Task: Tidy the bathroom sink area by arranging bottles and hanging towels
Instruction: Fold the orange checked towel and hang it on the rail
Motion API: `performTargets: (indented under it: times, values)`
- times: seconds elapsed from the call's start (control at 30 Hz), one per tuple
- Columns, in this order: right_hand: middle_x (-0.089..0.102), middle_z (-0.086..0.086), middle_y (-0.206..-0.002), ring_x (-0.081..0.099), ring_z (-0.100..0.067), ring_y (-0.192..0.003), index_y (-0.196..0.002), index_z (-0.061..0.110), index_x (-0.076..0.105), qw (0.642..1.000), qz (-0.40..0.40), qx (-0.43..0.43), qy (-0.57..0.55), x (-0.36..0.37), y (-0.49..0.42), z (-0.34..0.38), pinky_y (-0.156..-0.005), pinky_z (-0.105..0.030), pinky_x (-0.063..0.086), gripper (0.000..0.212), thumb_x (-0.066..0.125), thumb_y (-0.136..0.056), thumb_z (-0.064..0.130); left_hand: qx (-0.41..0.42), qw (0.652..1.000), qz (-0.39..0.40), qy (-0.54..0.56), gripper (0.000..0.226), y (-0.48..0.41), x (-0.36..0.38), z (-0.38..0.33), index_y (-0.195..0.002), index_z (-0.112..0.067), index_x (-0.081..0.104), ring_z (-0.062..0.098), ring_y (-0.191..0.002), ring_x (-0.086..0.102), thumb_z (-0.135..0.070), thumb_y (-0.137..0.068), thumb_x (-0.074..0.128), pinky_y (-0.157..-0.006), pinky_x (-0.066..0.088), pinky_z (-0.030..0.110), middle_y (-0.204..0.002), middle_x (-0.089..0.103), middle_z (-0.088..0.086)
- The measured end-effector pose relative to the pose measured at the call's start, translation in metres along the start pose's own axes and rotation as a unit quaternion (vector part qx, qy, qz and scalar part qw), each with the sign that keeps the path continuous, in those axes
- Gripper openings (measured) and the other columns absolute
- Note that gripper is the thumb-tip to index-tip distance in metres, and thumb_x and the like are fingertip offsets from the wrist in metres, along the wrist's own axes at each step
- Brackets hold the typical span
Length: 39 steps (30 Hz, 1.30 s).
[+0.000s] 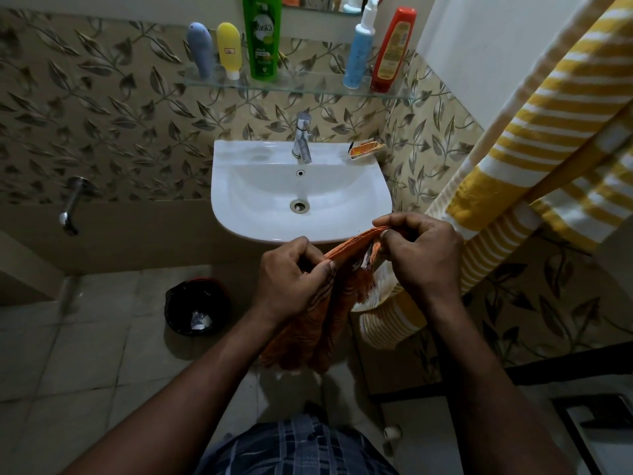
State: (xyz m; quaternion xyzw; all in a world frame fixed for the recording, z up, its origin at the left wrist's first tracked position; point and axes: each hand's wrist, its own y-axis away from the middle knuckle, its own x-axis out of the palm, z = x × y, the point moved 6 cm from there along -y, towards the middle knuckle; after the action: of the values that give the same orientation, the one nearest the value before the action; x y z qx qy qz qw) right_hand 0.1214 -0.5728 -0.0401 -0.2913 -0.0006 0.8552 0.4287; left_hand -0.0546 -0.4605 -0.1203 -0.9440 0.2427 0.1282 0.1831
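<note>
I have the orange towel (330, 303) in front of the sink (239, 214), at its 6 o'clock. It sits just off the front rim and, as far as I can tell, does not touch it. My left hand (291, 275) and right hand (423, 257) each pinch the top hem, fingers curled tight on the cloth, the right a little higher. The hem runs between them from about 8 o'clock to 2 o'clock. The rest hangs toward the floor, so I judge the long axis to be roughly vertical. The cloth looks thin, soft and light. It will sag and bunch wherever it is not held, so I judge the two corners of the hem, spread well apart, to be the places to grip. The yellow striped towel (548, 149) hangs at 3 o'clock, near my right hand.
</note>
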Motion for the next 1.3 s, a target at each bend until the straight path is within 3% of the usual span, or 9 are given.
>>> performTargets:
  times: [0.1,0.23,0.53,0.7,0.93,1.1,1.17,1.23,1.3]
  values:
    - [0.077,0.008,-0.078,0.075,-0.007,-0.071,-0.094,0.024,0.083,1.000,0.002,0.002,0.001,-0.002,-0.002,-0.002,-0.071,-0.037,0.066,0.024,0.068,-0.087,0.007,-0.015,1.000,0.003,-0.016,0.020,0.000,0.002,-0.002,-0.080,-0.021,0.065,0.011,-0.072,0.068,-0.020,-0.085,0.084,-0.064,0.059,0.039,-0.079,0.071,-0.007]
    - [0.077,0.009,-0.077,0.074,-0.007,-0.069,-0.092,0.028,0.082,1.000,0.009,0.003,0.002,-0.003,-0.003,-0.005,-0.068,-0.037,0.066,0.027,0.068,-0.087,0.006,-0.042,0.999,0.026,-0.010,0.013,-0.004,0.003,-0.003,-0.097,-0.024,0.078,0.007,-0.077,0.070,-0.020,-0.086,0.084,-0.072,0.060,0.034,-0.083,0.075,-0.010]
    - [0.078,0.009,-0.079,0.075,-0.012,-0.068,-0.093,0.031,0.081,1.000,0.012,-0.001,0.000,-0.002,-0.006,-0.006,-0.063,-0.044,0.065,0.030,0.067,-0.087,0.006,-0.075,0.993,0.084,-0.032,0.008,-0.007,0.011,-0.009,-0.078,-0.025,0.081,0.000,-0.068,0.071,-0.026,-0.081,0.089,-0.064,0.059,0.027,-0.073,0.076,-0.014]
    - [0.078,0.009,-0.079,0.075,-0.017,-0.067,-0.089,0.036,0.079,1.000,0.012,0.006,-0.007,-0.004,-0.009,-0.013,-0.062,-0.047,0.065,0.032,0.068,-0.087,0.007,-0.053,0.994,0.069,-0.072,0.014,-0.009,0.012,-0.011,-0.079,-0.023,0.072,0.009,-0.074,0.065,-0.025,-0.085,0.084,-0.063,0.053,0.033,-0.076,0.070,-0.010]
    - [0.077,0.008,-0.071,0.073,-0.025,-0.062,-0.084,0.034,0.081,0.999,0.001,0.042,0.004,-0.004,-0.018,-0.034,-0.060,-0.051,0.062,0.026,0.067,-0.081,0.013,-0.080,0.989,0.124,-0.007,0.015,-0.013,0.019,-0.002,-0.082,-0.026,0.067,0.018,-0.077,0.070,-0.031,-0.088,0.080,-0.068,0.056,0.043,-0.079,0.073,-0.006]
    - [0.078,0.009,-0.079,0.075,-0.011,-0.070,-0.090,0.027,0.083,0.999,0.007,0.037,-0.003,-0.001,-0.017,-0.033,-0.069,-0.043,0.066,0.023,0.069,-0.083,0.010,-0.075,0.982,0.159,-0.064,0.015,-0.014,0.022,0.001,-0.079,-0.032,0.073,-0.003,-0.067,0.064,-0.030,-0.082,0.088,-0.060,0.047,0.016,-0.072,0.072,-0.012]
    - [0.078,0.010,-0.081,0.075,-0.009,-0.073,-0.091,0.026,0.083,0.999,0.005,0.034,0.000,0.000,-0.018,-0.035,-0.071,-0.041,0.066,0.023,0.069,-0.085,0.009,-0.078,0.971,0.202,-0.097,0.017,-0.014,0.026,0.003,-0.080,-0.037,0.073,-0.003,-0.074,0.065,-0.029,-0.083,0.087,-0.066,0.048,0.017,-0.079,0.073,-0.015]
    - [0.078,0.009,-0.078,0.075,-0.012,-0.070,-0.090,0.028,0.083,0.999,-0.002,0.041,0.002,-0.002,-0.023,-0.040,-0.069,-0.044,0.066,0.024,0.069,-0.084,0.010,-0.127,0.968,0.214,-0.017,0.014,-0.013,0.028,0.007,-0.082,-0.029,0.075,0.005,-0.075,0.067,-0.019,-0.085,0.085,-0.070,0.053,0.026,-0.081,0.074,-0.011]
    - [0.077,0.008,-0.073,0.074,-0.018,-0.065,-0.089,0.028,0.083,0.999,-0.001,0.050,0.012,-0.003,-0.029,-0.048,-0.065,-0.048,0.064,0.024,0.068,-0.083,0.011,-0.209,0.950,0.164,0.163,0.010,-0.012,0.025,0.009,-0.081,-0.016,0.074,0.014,-0.070,0.065,-0.010,-0.085,0.081,-0.064,0.053,0.028,-0.076,0.073,-0.002]
